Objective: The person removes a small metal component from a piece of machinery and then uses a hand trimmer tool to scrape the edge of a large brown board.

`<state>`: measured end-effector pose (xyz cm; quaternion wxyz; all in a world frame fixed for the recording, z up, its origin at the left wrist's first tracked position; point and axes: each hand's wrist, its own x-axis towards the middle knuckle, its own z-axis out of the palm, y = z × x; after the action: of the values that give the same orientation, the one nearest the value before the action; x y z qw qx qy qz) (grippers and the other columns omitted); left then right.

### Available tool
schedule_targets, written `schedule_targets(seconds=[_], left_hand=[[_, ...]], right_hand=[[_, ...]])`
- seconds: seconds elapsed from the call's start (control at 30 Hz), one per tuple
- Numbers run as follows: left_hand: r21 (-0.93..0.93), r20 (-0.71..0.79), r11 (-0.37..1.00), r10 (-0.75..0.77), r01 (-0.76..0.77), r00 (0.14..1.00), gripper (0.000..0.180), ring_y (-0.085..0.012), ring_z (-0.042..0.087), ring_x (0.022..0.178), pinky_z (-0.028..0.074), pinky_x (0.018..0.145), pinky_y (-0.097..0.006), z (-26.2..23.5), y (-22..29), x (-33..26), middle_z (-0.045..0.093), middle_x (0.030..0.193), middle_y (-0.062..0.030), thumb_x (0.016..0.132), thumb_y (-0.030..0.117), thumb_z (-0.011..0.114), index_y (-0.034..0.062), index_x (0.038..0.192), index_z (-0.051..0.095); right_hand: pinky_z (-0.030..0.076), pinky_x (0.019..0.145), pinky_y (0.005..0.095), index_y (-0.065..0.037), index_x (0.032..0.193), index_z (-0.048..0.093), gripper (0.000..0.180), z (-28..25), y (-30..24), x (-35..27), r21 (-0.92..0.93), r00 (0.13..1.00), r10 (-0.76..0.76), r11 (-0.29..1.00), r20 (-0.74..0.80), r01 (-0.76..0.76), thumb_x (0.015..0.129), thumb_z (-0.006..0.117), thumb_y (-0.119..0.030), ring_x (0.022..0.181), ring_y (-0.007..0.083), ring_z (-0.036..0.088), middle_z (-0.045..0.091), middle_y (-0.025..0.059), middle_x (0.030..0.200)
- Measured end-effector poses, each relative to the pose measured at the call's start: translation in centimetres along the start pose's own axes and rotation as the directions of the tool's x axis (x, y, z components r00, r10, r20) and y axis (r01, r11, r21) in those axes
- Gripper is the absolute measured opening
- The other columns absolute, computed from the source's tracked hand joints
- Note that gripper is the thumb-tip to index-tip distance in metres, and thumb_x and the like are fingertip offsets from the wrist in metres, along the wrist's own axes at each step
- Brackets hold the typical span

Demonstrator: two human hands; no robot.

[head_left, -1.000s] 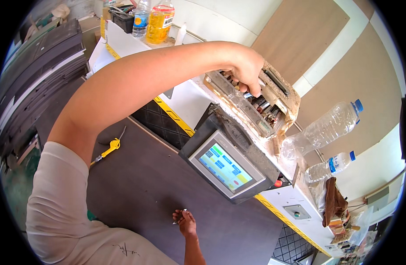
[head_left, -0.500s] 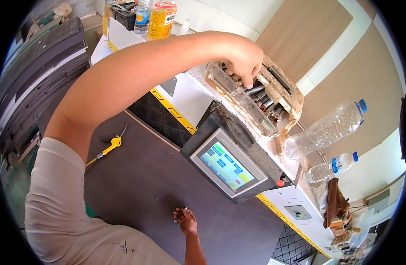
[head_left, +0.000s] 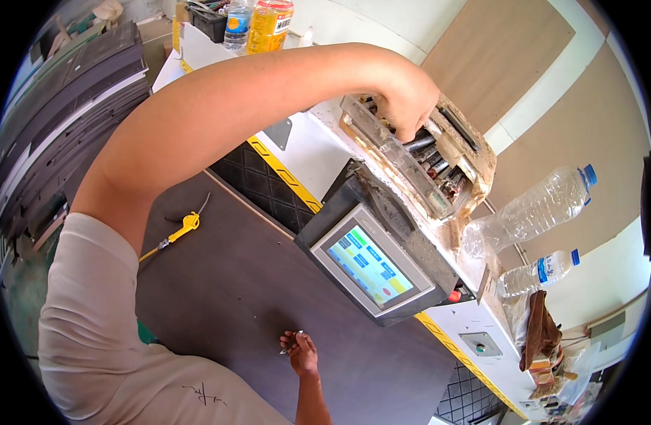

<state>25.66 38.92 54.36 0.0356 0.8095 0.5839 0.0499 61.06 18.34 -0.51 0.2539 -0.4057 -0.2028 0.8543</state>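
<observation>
My left hand [head_left: 410,103] reaches over a clear plastic box [head_left: 393,166] with its fingers bent down inside it. The fingertips are partly hidden among dark and silvery rod-like tools [head_left: 430,157], so what they pinch cannot be made out. Lower down, over the dark board [head_left: 240,283], my right hand [head_left: 299,352] is curled closed. A small, pale, shiny piece [head_left: 283,351] sticks out from its fingers, too small to name.
A touch-screen panel [head_left: 371,258] stands between the board and the box. Two clear bottles [head_left: 534,209] are at right, beside a brown cloth [head_left: 539,329]. A yellow air gun [head_left: 184,227] lies on the board; stacked dark panels [head_left: 77,106] are at left.
The view has shifted a little, so the scene sits slightly further right. My left hand has sunk a bit deeper among the tools; my right hand stays closed in about the same place.
</observation>
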Motion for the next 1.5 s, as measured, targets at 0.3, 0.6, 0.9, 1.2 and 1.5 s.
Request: schedule_targets(seconds=[0.3, 0.6, 0.9, 1.2, 1.5], left_hand=[[0.059, 0.245, 0.987, -0.159, 0.149, 0.956, 0.038, -0.0236, 0.062, 0.068, 0.05, 0.066, -0.04, -0.1, 0.7, 3.0, 0.072, 0.077, -0.0074, 0.085, 0.04, 0.085, 0.0033, 0.086, 0.079], [0.062, 0.343, 0.946, -0.319, 0.318, 0.883, 0.025, -0.0118, 0.038, 0.052, 0.036, 0.052, -0.03, -1.3, 3.5, 2.9, 0.061, 0.066, 0.0026, 0.087, 0.028, 0.081, 0.0079, 0.077, 0.071], [-0.258, 0.355, 0.887, -0.281, 0.383, 0.892, 0.024, -0.0082, 0.034, 0.047, 0.029, 0.048, -0.027, -2.2, 1.1, 2.5, 0.058, 0.065, 0.0043, 0.084, 0.032, 0.081, 0.0086, 0.087, 0.076], [-0.346, 0.248, 0.898, -0.191, 0.271, 0.95, 0.031, -0.0131, 0.052, 0.054, 0.041, 0.049, -0.028, -1.3, 2.0, 2.0, 0.074, 0.077, -0.0056, 0.091, 0.034, 0.081, 0.0031, 0.088, 0.076], [0.051, 0.134, 0.947, -0.32, 0.316, 0.938, 0.036, -0.0195, 0.061, 0.058, 0.055, 0.057, -0.035, -1.2, 0.4, 1.6, 0.069, 0.074, -0.0074, 0.09, 0.034, 0.081, -0.0004, 0.085, 0.074]], right_hand=[[0.058, 0.09, 0.0444, -0.005, 0.102, 0.065, 0.014, 0.5, 0.0, -0.1, 0.015, 1.0, 0.003, 1.0, -0.028, -0.003, 0.105, 0.062, -0.018, 0.097, 0.0284, 0.072, 0.073, 0.0152, 0.112], [0.058, 0.091, 0.0428, -0.006, 0.101, 0.065, 0.013, 0.7, -0.2, -0.1, 0.004, 1.0, -0.005, 1.0, -0.019, 0.005, 0.105, 0.061, -0.018, 0.099, 0.0277, 0.072, 0.073, 0.0139, 0.112], [0.057, 0.089, 0.041, -0.007, 0.1, 0.064, 0.012, 0.2, 0.0, 0.0, 0.0, 1.0, -0.013, 1.0, -0.003, 0.013, 0.105, 0.06, -0.017, 0.098, 0.0268, 0.072, 0.072, 0.0137, 0.112], [0.057, 0.089, 0.0416, -0.006, 0.101, 0.063, 0.013, 0.2, -0.1, 0.0, -0.023, 1.0, 0.004, 1.0, -0.003, -0.004, 0.105, 0.059, -0.017, 0.097, 0.0278, 0.071, 0.071, 0.0146, 0.112], [0.058, 0.088, 0.0425, -0.006, 0.1, 0.064, 0.01, 0.3, 0.1, 0.1, 0.007, 1.0, -0.002, 1.0, -0.014, 0.002, 0.104, 0.061, -0.015, 0.098, 0.0287, 0.072, 0.072, 0.0156, 0.112]])
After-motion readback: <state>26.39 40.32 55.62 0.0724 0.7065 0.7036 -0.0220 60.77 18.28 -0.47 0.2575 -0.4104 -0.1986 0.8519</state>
